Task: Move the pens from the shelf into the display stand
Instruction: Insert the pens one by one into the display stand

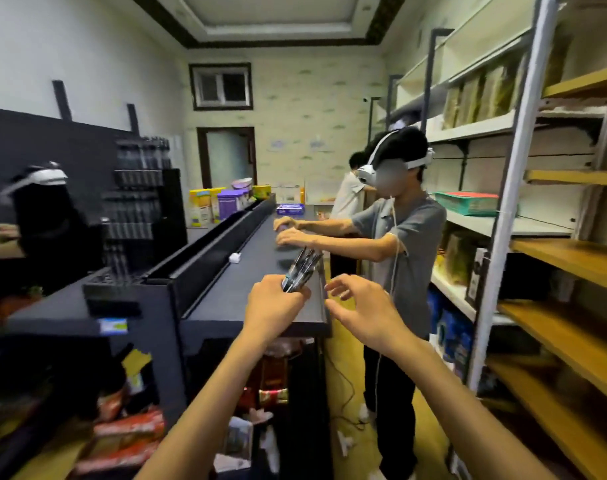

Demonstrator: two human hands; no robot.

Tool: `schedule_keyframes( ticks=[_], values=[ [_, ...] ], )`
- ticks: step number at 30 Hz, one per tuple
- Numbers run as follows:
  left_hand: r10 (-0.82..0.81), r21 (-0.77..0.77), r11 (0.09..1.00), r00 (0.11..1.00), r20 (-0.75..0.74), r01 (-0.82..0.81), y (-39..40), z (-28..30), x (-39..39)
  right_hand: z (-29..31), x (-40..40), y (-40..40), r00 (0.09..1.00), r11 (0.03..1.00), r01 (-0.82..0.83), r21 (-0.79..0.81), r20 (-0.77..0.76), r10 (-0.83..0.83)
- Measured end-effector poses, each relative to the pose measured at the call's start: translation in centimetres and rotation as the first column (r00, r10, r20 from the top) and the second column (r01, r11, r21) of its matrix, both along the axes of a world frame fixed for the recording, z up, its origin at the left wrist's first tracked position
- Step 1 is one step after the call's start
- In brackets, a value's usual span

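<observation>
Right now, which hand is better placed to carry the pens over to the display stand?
Left. The left hand already grips the bundle of pens, and the display stand is on its side. The right hand is open and empty, farther from the stand.

Both hands reach forward: left hand [276, 301] fisted closed, right hand [359, 308] loosely spread.

One bundle of pens [300, 270], number untellable; two hands; three other people; one black display stand [141, 202].
</observation>
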State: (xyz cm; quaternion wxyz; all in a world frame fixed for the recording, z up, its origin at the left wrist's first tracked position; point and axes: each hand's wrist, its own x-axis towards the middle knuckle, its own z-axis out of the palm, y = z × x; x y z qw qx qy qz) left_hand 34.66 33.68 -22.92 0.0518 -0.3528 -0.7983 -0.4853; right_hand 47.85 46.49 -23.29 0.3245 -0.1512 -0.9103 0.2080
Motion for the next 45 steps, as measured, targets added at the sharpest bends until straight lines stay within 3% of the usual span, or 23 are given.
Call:
schedule_keyframes(
  ticks=[9,16,31,41,45],
  values=[
    [0.110,-0.016,0.994,0.994,-0.021,-0.110,-18.9,0.5,-12.2,0.1,-14.1,-16.6,0.997,0.997,-0.076,0.007,-0.001,0.076],
    [0.214,-0.037,0.976,0.975,0.052,-0.212,-27.7,-0.4,-20.7,-0.5,-22.1,-24.2,0.996,0.997,-0.075,0.029,0.044,0.074],
    [0.173,-0.053,0.984,0.984,0.051,-0.171,-27.9,-1.2,-35.2,0.6,-34.9,-24.9,0.989,0.989,-0.148,-0.025,-0.027,0.147],
    [0.093,-0.126,0.989,0.992,0.086,-0.081,-25.8,-1.0,-40.0,1.6,-39.8,-25.2,0.991,0.993,-0.118,-0.004,-0.060,0.117],
    [0.053,-0.115,0.992,0.997,0.056,-0.046,-25.4,-0.3,-41.9,2.4,-41.8,-26.2,0.985,0.994,-0.101,-0.033,-0.143,0.095]
  ],
)
